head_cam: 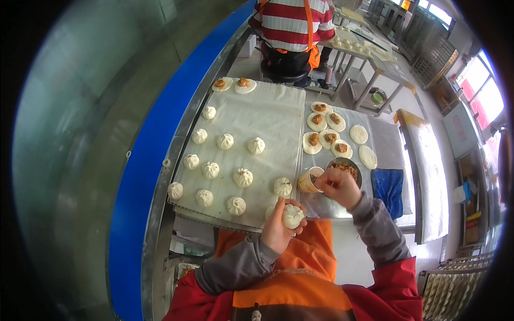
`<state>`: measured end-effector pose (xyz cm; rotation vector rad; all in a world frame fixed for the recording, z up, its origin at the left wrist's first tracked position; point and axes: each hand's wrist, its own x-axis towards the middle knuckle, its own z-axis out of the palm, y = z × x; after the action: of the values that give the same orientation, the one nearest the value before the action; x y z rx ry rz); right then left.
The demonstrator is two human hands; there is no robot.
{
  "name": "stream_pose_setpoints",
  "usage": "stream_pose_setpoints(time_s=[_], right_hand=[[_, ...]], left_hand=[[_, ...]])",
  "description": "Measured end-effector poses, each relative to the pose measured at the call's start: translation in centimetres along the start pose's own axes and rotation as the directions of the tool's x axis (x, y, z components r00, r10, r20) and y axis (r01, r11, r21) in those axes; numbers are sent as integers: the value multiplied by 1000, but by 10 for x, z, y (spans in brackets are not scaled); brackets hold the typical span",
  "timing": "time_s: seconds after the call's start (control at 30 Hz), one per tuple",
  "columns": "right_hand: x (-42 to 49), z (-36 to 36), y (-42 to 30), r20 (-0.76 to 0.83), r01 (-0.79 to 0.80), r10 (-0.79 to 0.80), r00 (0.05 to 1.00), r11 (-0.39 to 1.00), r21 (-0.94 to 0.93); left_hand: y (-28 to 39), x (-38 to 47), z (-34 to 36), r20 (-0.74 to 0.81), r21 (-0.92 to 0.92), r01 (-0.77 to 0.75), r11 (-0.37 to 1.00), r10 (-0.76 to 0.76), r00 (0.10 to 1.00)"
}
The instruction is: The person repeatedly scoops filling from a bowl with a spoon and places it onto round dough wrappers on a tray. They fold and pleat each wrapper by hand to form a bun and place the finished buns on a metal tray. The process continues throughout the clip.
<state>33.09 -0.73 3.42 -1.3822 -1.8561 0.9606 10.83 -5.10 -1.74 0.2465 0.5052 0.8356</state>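
My left hand [278, 225] cradles a pleated, closed bun [293, 216] just over the near edge of the lined tray [265, 108]. Fingers bunched, my right hand [338, 185] hovers at the rim of a paper cup [308, 180]; whether it pinches anything is hidden. Behind that hand sits a round metal bowl [358, 168] of chopped filling [344, 167]. Several pleated buns [243, 177] stand in rows on the tray. Farther right lie flat dough rounds topped with filling [313, 141], along with two plain dough rounds [358, 134].
A folded blue cloth [387, 192] lies right of the bowl. Along the left runs a blue strip [160, 116] with a metal edge. Ahead, a person in a striped top [287, 26] sits by another table [361, 54] bearing buns. A long covered board [425, 180] stands at right.
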Motion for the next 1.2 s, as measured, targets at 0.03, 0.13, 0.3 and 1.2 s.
stream_pose_setpoints(time_s=[0.03, 0.13, 0.3, 1.2], right_hand=[[-7, 5, -9, 9, 20, -22, 1000, 988, 152], [-28, 22, -32, -26, 216, -215, 976, 976, 37], [-34, 41, -47, -116, 287, -298, 948, 952, -103], [267, 87, 0, 129, 182, -177, 976, 983, -24]], left_hand=[[0, 0, 2, 0, -2, -7, 1000, 7, 1000], [0, -2, 8, 29, 7, -30, 1000, 30, 999], [0, -5, 15, 11, -23, -44, 999, 44, 999], [162, 11, -56, -126, 91, -302, 949, 311, 942]])
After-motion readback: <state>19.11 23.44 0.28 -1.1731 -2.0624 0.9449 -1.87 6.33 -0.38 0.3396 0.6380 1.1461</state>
